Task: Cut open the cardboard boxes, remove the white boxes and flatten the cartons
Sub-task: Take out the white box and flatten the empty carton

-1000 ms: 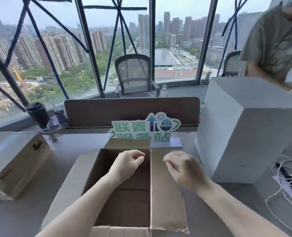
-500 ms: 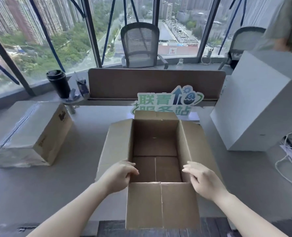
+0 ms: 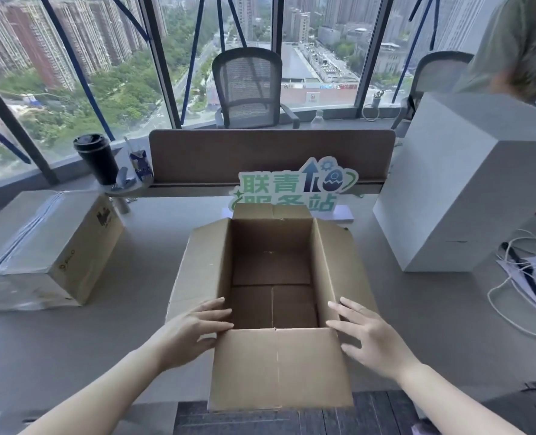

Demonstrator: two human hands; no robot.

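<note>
Right at the near edge of the desk (image 3: 417, 324) sits the open carton (image 3: 273, 277), empty inside, long axis running straight away from the person, near flap hanging over the desk edge. Left hand (image 3: 194, 328) and right hand (image 3: 370, 337) are both spread flat, fingers loose, gripping nothing, each at a near corner beside a side flap. Equal reach, so pushing the walls in to flatten looks like a two-hand job (my guess). Decent open room on both sides. Further left is a taped box (image 3: 43, 246), not cut yet; far right the white box (image 3: 467, 196) is already out.
</note>
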